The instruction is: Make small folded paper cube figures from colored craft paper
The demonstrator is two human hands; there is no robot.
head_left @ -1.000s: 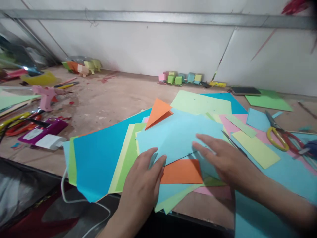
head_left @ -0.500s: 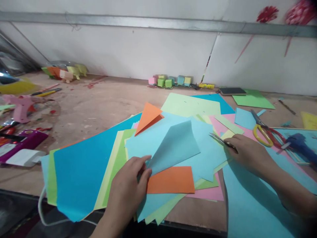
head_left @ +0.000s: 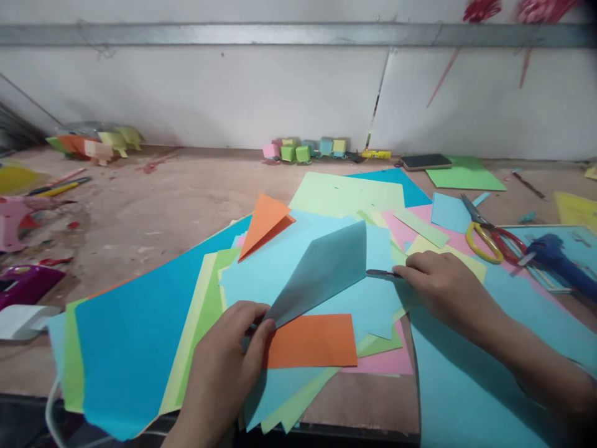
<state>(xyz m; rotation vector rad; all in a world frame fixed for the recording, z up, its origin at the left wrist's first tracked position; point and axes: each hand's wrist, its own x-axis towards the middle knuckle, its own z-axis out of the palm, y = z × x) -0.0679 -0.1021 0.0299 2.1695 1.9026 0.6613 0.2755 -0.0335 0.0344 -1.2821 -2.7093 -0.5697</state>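
Note:
A folded blue-grey paper (head_left: 326, 267) is pinched at its lower left tip by my left hand (head_left: 233, 354); the rest of it rises over the paper pile. My right hand (head_left: 443, 286) is closed on a small craft knife (head_left: 382, 274), whose blade points left and lies close to the right edge of the folded paper. I cannot tell whether the two touch. Below the folded paper lies an orange rectangle (head_left: 312, 342), and a folded orange piece (head_left: 265, 224) sits behind it on light blue sheets (head_left: 252, 274).
Scissors (head_left: 489, 233) and a blue glue gun (head_left: 559, 261) lie at the right. A phone (head_left: 426, 162) and small paper cubes (head_left: 303, 149) stand near the wall. Dark blue sheets (head_left: 135, 342) spread left; a purple tool (head_left: 28, 283) is beyond them.
The knife in my right hand has turned and come left to the folded paper's edge. The folded paper has tilted slightly, still in my left hand. The whole view has shifted right.

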